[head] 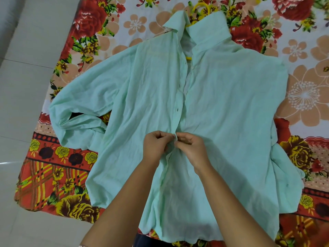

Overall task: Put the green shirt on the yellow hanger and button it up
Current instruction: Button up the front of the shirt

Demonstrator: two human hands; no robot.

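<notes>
The pale green shirt (222,107) lies spread flat, front up, collar at the far end. The yellow hanger (201,6) sits inside it; its hook pokes out above the collar and a short yellow piece shows in the open neck. The front placket gapes below the collar and lies closed lower down. My left hand (155,146) and my right hand (191,148) meet at the placket, both pinching the front edges of the shirt at about mid-length. The button between my fingers is hidden.
A floral sheet (58,168) in red, orange and yellow lies under the shirt. Pale tiled floor (21,86) runs along the left. The shirt's left sleeve (76,111) is folded back beside the body.
</notes>
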